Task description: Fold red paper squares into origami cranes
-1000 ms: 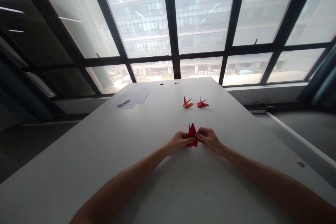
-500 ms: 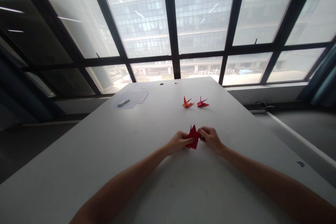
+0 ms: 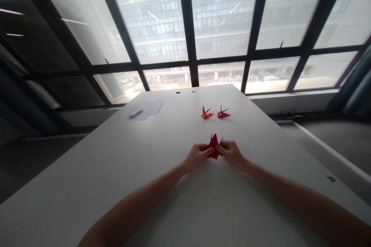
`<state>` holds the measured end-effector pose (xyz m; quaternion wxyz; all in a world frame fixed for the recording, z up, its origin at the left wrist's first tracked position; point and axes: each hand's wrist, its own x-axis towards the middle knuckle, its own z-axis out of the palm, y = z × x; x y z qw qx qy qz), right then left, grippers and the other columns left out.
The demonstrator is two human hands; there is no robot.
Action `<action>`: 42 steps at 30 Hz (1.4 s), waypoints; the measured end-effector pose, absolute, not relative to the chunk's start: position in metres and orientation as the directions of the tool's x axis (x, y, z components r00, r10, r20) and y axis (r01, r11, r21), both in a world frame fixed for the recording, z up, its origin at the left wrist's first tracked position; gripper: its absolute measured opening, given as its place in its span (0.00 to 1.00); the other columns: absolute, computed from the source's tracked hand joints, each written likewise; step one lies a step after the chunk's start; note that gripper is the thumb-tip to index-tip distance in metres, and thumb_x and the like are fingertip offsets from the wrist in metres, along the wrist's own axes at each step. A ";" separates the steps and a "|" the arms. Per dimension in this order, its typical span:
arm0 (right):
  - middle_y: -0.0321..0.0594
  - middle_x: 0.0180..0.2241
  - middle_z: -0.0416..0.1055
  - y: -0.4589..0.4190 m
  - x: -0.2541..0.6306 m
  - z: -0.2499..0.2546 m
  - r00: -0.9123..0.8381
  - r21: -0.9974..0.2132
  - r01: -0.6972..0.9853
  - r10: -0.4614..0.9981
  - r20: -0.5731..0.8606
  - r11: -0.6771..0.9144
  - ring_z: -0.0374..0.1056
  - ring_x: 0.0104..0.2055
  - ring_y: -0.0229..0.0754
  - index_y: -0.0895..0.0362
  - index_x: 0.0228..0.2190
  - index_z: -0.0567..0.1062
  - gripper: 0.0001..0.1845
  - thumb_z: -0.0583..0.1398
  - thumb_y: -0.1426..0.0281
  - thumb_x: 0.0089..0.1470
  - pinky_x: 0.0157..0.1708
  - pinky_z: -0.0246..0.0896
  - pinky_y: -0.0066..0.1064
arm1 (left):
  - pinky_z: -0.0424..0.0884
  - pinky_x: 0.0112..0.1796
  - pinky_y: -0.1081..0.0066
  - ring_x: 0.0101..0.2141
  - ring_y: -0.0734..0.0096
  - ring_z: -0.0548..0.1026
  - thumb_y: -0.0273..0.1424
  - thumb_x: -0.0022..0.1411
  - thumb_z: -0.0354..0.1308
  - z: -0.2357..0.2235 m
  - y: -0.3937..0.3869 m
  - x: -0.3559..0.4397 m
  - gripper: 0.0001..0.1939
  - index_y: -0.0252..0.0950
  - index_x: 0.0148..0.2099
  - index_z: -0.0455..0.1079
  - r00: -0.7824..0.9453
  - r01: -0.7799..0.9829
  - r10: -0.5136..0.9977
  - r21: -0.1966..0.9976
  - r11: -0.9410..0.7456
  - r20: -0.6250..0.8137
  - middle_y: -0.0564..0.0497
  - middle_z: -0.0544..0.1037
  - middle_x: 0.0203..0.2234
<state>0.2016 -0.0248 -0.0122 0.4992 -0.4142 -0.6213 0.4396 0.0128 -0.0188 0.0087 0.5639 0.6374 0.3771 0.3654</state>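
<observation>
Beyond my grip, black-framed windows (image 3: 223,19) look onto a multistorey glass building (image 3: 153,19). Beneath my grip, a white table (image 3: 87,177) runs toward them, with grey floor (image 3: 26,166) left and a blue curtain (image 3: 358,81) far right.

Two long, slender human arms, bare from the near edge of view down to the hands. The bare left forearm (image 3: 139,197) came in from the near left, the bare right forearm (image 3: 301,197) from the near right. Both were smooth and tapered into narrow wrists. The left hand (image 3: 197,157) and right hand (image 3: 232,154) were equally bare, lean and long-fingered. Nails were too small to make out.
</observation>
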 end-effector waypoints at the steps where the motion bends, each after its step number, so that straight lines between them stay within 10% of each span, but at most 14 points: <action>1: 0.35 0.18 0.65 -0.024 0.202 -0.012 -0.153 -0.961 0.084 0.956 0.250 0.265 0.57 0.22 0.35 0.61 0.23 0.75 0.25 0.63 0.50 0.51 0.22 0.49 0.26 | 0.62 0.30 0.74 0.27 0.71 0.71 0.46 0.56 0.65 0.007 -0.018 0.013 0.24 0.28 0.41 0.80 0.435 0.054 0.899 0.995 -0.080 0.048 0.44 0.80 0.29; 42: 0.40 0.27 0.78 -0.023 0.202 -0.015 -0.277 -0.925 0.228 0.931 0.238 0.305 0.67 0.27 0.39 0.61 0.30 0.82 0.10 0.64 0.67 0.49 0.28 0.58 0.28 | 0.70 0.33 0.72 0.31 0.69 0.75 0.41 0.51 0.70 0.001 -0.013 0.011 0.17 0.33 0.36 0.75 0.202 -0.032 0.954 0.975 -0.221 0.222 0.48 0.78 0.30</action>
